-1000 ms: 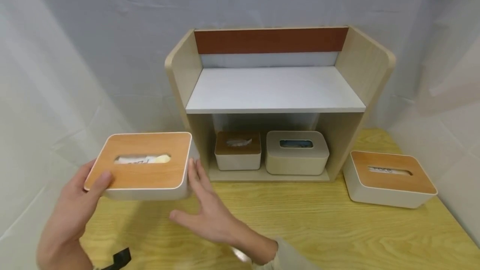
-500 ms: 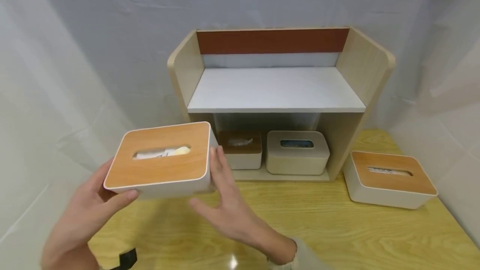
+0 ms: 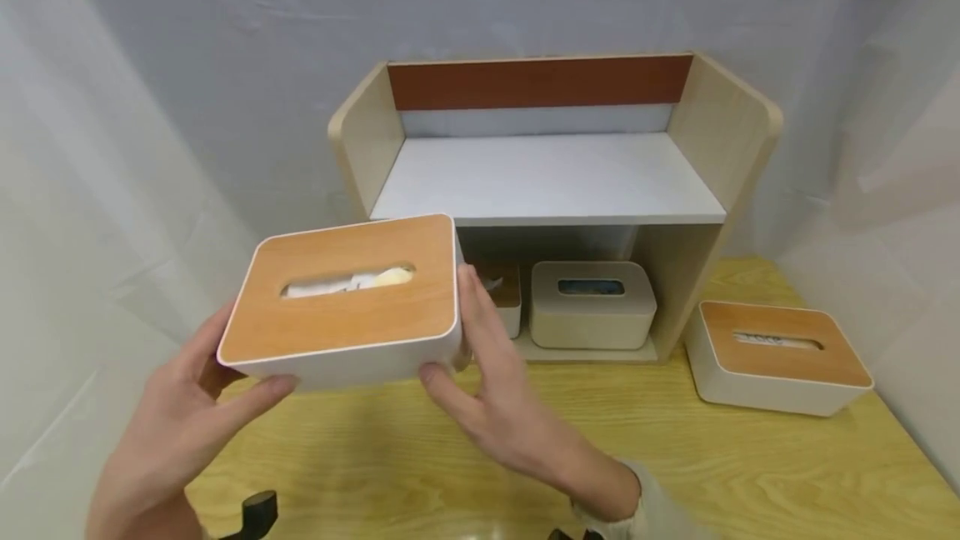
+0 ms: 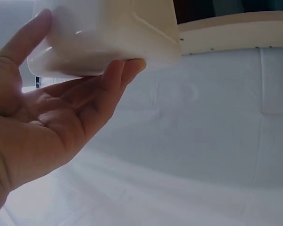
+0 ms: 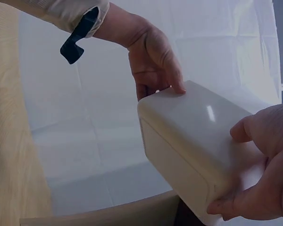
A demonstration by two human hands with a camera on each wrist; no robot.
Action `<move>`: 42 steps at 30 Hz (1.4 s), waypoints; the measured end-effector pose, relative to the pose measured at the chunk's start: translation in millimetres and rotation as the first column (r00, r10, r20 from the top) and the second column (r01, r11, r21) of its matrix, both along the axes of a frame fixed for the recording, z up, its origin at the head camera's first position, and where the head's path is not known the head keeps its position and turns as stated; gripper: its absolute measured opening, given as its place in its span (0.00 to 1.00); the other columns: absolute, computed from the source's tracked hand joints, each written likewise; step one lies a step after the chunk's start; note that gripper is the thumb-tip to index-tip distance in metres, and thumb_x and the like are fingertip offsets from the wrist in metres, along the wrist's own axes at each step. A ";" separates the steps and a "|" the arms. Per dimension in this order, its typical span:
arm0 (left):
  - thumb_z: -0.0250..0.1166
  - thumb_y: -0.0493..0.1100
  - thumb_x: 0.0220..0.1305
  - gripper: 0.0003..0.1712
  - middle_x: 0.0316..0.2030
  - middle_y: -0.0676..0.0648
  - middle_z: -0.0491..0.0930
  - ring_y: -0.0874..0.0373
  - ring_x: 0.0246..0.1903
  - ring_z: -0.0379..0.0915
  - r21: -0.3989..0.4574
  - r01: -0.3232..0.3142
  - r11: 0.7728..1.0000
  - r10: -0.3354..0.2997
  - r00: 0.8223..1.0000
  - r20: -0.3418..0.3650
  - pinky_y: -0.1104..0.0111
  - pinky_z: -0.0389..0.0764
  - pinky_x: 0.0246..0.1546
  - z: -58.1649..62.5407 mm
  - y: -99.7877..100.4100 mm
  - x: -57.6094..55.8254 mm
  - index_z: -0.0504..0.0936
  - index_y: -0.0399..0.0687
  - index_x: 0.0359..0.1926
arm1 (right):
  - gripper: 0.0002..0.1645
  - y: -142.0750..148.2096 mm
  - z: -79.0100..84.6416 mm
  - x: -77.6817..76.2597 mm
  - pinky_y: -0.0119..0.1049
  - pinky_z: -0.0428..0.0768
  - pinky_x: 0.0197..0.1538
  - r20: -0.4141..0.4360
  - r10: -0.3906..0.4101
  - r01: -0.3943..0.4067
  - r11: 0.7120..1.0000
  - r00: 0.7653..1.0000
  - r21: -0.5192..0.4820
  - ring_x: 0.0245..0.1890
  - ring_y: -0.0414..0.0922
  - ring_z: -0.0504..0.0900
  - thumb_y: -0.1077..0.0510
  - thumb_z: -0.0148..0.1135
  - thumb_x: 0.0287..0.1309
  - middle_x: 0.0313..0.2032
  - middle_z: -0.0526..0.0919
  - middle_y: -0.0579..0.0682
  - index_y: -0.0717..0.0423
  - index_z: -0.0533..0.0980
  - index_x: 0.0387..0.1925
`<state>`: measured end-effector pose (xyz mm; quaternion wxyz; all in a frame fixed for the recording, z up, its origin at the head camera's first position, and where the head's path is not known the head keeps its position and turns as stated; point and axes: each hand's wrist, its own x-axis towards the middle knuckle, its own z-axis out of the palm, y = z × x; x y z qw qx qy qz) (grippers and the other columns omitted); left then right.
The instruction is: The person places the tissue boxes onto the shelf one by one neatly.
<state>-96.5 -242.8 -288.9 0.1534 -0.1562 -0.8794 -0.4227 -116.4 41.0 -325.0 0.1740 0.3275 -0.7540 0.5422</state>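
Observation:
A tissue box (image 3: 345,327) with a wood-look lid and white body is held up above the table, tilted, in front of the shelf's left side. Through its slot something white and pale yellow shows. My left hand (image 3: 176,419) grips its left end, thumb along the front side; the left wrist view shows the fingers of the left hand (image 4: 61,108) against the white body (image 4: 104,37). On the right end, my right hand (image 3: 506,394) holds it with the thumb at the lower front corner. The right wrist view shows both hands on the box (image 5: 193,127).
A wooden shelf unit (image 3: 551,177) stands behind. In its lower compartment sit a smaller brown-lidded tissue box (image 3: 508,282), partly hidden, and a beige tissue box (image 3: 592,315). Another wood-lidded tissue box (image 3: 783,357) lies on the table (image 3: 675,457) at right. White sheeting (image 3: 150,148) surrounds the table.
The held tissue box has moved right and up with both hands, partly covering the smaller box. Its right end has tilted upward. My right thumb has come onto its front corner.

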 end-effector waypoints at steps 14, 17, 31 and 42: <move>0.70 0.21 0.51 0.50 0.59 0.51 0.77 0.62 0.45 0.78 0.094 0.088 0.992 -0.069 0.979 -0.193 0.80 0.79 0.41 33.1 40.5 -12.0 0.65 0.52 0.74 | 0.56 33.6 35.6 -9.4 0.43 0.78 0.60 -0.111 0.005 -0.017 0.995 0.994 -0.102 0.68 0.50 0.66 0.68 0.63 0.60 0.78 0.46 0.49 0.53 0.40 0.79; 0.71 0.23 0.53 0.51 0.60 0.50 0.76 0.62 0.47 0.78 0.072 0.082 0.994 -0.066 0.976 -0.208 0.79 0.80 0.41 42.5 49.2 -17.9 0.64 0.56 0.74 | 0.56 42.0 43.7 -13.4 0.42 0.77 0.61 -0.091 0.003 -0.013 0.995 0.996 -0.102 0.67 0.48 0.67 0.68 0.62 0.61 0.78 0.46 0.47 0.51 0.39 0.79; 0.70 0.32 0.61 0.43 0.56 0.48 0.80 0.60 0.47 0.79 0.099 0.133 0.986 -0.110 0.972 -0.206 0.76 0.82 0.41 71.1 76.5 -47.9 0.66 0.64 0.73 | 0.57 80.4 72.1 -37.3 0.39 0.81 0.55 -0.023 -0.032 0.031 0.997 0.999 -0.064 0.68 0.45 0.67 0.67 0.66 0.61 0.77 0.50 0.41 0.48 0.41 0.79; 0.66 0.42 0.67 0.37 0.53 0.45 0.82 0.60 0.47 0.79 0.076 0.159 0.984 -0.146 0.976 -0.161 0.78 0.80 0.38 72.5 94.4 -77.5 0.64 0.69 0.73 | 0.56 99.5 70.3 -58.6 0.43 0.80 0.57 0.070 -0.036 0.043 0.993 0.997 -0.114 0.66 0.48 0.71 0.66 0.65 0.62 0.75 0.58 0.43 0.39 0.43 0.79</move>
